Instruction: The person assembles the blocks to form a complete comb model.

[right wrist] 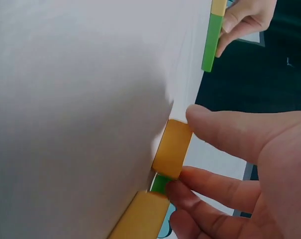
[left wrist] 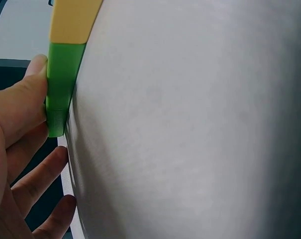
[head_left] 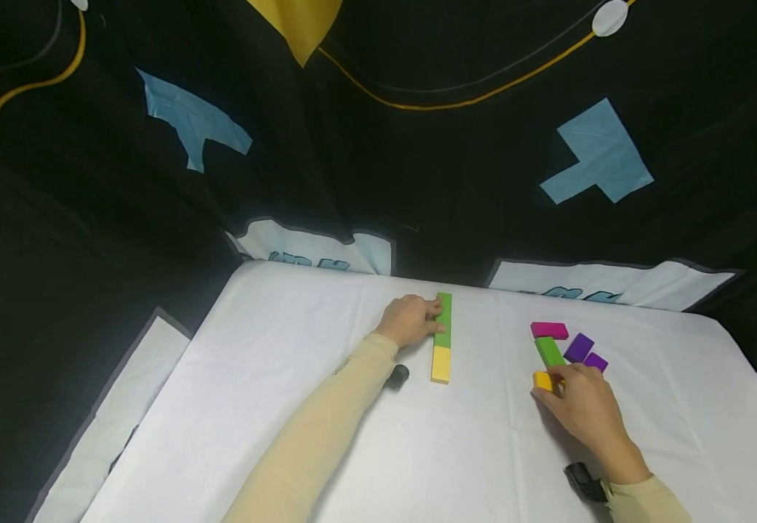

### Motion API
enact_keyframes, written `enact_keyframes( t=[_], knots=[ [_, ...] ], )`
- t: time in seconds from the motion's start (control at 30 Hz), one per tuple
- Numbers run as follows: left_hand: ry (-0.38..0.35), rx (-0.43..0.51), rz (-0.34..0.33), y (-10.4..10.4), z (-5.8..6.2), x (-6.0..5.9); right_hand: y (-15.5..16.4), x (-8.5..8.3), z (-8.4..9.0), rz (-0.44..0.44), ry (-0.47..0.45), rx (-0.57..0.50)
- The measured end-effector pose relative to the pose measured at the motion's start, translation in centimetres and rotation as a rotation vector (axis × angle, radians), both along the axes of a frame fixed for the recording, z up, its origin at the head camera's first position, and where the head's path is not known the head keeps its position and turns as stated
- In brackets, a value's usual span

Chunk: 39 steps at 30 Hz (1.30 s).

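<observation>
In the head view my left hand reaches to a green block, thumb and fingertips touching it along its left side. End to end with it lies a yellow block, the two making a straight row. The left wrist view shows the remaining fingers spread beside the green block. Over on the right, my right hand pinches an orange-yellow block between thumb and fingers. Just past it are a green block and, in the right wrist view, another yellow block.
A magenta block and two purple blocks lie around the right-hand green block. All rest on a white-covered table. A black curtain hangs behind the far edge. Black devices sit at both wrists.
</observation>
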<state>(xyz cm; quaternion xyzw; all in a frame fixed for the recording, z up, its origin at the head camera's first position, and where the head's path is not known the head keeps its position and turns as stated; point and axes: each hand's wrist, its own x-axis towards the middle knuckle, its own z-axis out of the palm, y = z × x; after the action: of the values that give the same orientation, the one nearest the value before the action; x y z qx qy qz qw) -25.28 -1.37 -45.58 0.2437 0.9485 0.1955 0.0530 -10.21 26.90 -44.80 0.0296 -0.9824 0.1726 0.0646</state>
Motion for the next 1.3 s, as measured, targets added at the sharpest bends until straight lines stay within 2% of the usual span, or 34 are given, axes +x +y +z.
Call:
enact_keyframes(
  t=[0.13,0.33,0.47,0.67,0.9,1.1,1.3],
  knots=[
    [0.003,0.001,0.002,0.0,0.0,0.0,-0.3,-0.2,0.0,0.011,0.005,0.009],
    [-0.006,0.009,0.004,0.0,0.1,0.1,-0.2,-0.4,0.1,-0.003,-0.064,0.001],
    [-0.001,0.008,0.005,0.0,0.2,0.1,-0.1,-0.3,0.1,-0.004,-0.077,-0.024],
    [-0.006,0.014,0.005,-0.1,0.1,0.1,-0.3,-0.1,0.4,-0.049,-0.085,-0.043],
    [-0.004,0.016,0.005,0.0,0.0,0.1,-0.5,0.0,0.7,-0.042,-0.037,-0.069],
    [-0.004,0.005,0.005,0.0,0.0,0.2,-1.3,0.1,0.9,-0.004,0.042,-0.087],
    [0.001,-0.005,0.004,0.0,0.0,0.1,-2.4,0.3,1.3,-0.004,0.049,-0.12]
  ],
)
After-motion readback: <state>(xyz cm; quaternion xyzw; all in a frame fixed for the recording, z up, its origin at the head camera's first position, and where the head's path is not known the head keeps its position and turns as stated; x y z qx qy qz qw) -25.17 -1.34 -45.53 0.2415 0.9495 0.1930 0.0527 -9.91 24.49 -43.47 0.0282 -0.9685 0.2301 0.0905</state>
